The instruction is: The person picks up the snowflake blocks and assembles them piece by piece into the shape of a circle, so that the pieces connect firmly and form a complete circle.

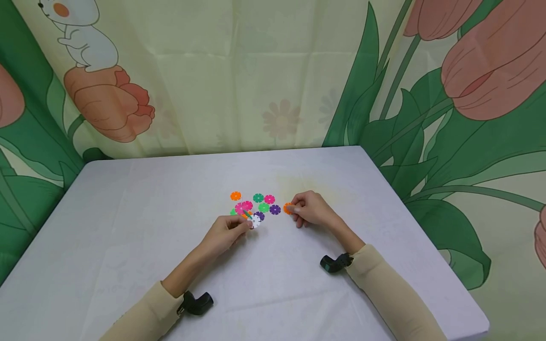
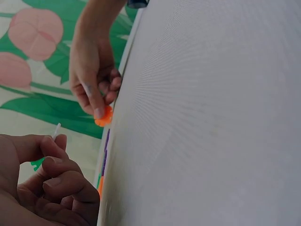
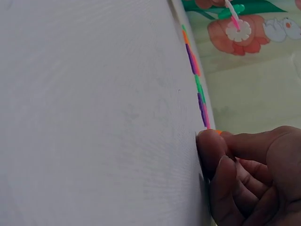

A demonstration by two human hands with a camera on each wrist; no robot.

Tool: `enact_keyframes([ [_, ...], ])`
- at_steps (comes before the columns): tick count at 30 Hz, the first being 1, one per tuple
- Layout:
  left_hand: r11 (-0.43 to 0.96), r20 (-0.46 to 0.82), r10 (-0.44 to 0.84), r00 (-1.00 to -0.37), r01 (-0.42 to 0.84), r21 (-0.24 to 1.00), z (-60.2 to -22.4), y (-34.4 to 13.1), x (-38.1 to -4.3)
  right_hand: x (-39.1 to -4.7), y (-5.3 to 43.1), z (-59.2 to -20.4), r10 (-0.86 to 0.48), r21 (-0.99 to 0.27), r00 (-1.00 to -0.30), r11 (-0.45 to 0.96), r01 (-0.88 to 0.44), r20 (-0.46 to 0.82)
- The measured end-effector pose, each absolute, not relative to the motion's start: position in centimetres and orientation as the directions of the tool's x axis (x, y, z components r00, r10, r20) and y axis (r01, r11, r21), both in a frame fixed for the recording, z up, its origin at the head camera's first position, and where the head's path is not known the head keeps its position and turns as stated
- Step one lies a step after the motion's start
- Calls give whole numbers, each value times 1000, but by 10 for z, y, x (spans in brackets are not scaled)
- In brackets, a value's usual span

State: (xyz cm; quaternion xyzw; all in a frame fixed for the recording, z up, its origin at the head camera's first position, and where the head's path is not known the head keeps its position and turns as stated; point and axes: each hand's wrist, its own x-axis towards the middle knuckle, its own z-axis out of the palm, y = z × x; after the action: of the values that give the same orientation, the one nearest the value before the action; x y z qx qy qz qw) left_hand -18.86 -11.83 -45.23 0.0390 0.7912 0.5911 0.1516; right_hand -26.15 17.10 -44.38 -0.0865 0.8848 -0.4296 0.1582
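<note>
Near the middle of the table my left hand (image 1: 226,233) pinches a small joined cluster of notched plastic discs, held above the surface. A white disc (image 1: 255,221) shows at its front; a green disc (image 3: 232,11) and a bit of pink join it in the right wrist view. My right hand (image 1: 314,208) pinches a single orange notched disc (image 1: 287,208) between thumb and forefinger, low at the table. Between the hands lie loose discs: purple (image 1: 275,210), light green (image 1: 263,207), dark green (image 1: 258,197), pink (image 1: 269,199) and orange (image 1: 235,195). Fingers hide part of the cluster.
A white cloth covers the table (image 1: 128,227), whose back edge meets a printed curtain (image 1: 204,85) with tulips and a rabbit. Black wrist cameras (image 1: 198,303) are strapped at both sleeves.
</note>
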Motion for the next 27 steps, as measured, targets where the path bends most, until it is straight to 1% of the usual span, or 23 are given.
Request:
enact_keyframes([
  [7,307,-207,234,-950,-130,943,-453,-118,-190,-263,174,-439,-322,-784,-919,620,-23,-227],
  [11,312,-208,229,-951,-130,941,-454,-118,-191,-262,174,-434,-359,-808,-901,588,-17,-242],
  [15,309,-206,225,-952,-131,942,-453,-118,-190,-260,170,-432,-444,-840,-860,541,-35,-250],
  [20,309,-209,219,-953,-135,942,-453,-118,-191,-256,162,-431,-552,-874,-805,478,-92,-217],
  [27,310,-223,208,-953,-152,939,-454,-117,-192,-252,153,-433,-642,-899,-746,414,-144,-177],
])
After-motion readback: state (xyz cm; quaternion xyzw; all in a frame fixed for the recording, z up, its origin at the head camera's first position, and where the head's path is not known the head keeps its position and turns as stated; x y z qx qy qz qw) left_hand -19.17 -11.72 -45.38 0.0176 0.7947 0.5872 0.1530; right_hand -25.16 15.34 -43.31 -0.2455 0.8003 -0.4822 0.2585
